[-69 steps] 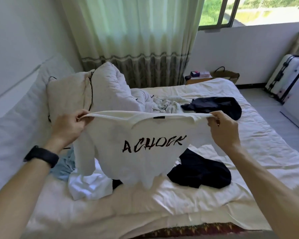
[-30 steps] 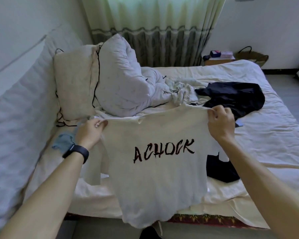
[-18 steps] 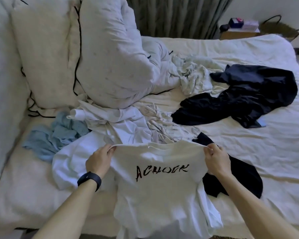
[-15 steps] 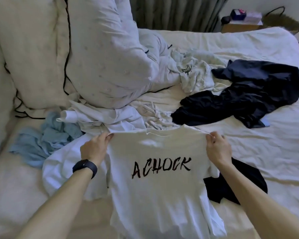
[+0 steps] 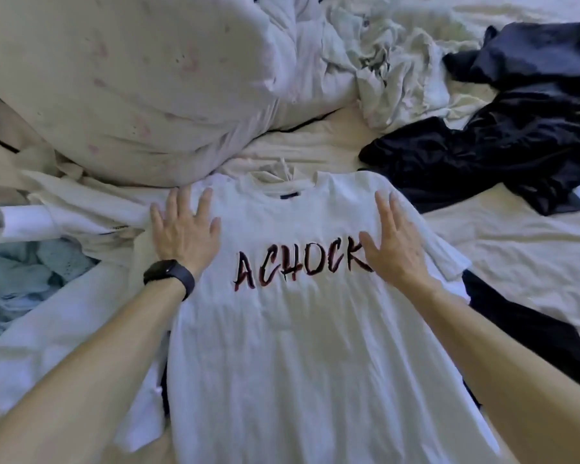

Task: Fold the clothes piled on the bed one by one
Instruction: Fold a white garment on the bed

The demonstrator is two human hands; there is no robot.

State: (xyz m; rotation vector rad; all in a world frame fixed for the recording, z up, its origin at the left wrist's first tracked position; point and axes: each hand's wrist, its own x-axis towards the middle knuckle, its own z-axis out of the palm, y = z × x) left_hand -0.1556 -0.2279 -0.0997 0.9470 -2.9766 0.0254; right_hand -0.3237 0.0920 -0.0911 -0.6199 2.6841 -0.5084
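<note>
At nine o'clock from the shirt (image 5: 298, 356) lies a blue cloth (image 5: 17, 276). A white cloth (image 5: 57, 333) sits just beside it and goes under the shirt's edge. A big pillow (image 5: 131, 82) is at eleven o'clock.

The left hand (image 5: 185, 231), with a watch (image 5: 169, 275) on its wrist, lies flat on the shirt near one shoulder. Its fingers are spread wide and it holds nothing. The shirt is on the bed (image 5: 516, 249), words up, with its neck at twelve o'clock. The right hand (image 5: 394, 244) lies flat near the other shoulder, at three o'clock from the words. Its fingers are straight and a little apart, and it only presses too. A black heap (image 5: 503, 142) is at two o'clock. A black cloth (image 5: 529, 333) peeks out from under the shirt at four o'clock.

I think the step now is to make the shirt smooth before folding. To do it well, pull the sleeves out flat first. Then slide both hands out from the middle to the sides, and down to the bottom. Press softly, because the lumpy clothes below can drag or make bumps.

The shirt's bottom is cut off by the edge of the picture. The left sleeve is hard to tell from the white cloth. The right sleeve looks bunched. The palms are hidden. I cannot tell how far the black cloth goes under the shirt.
</note>
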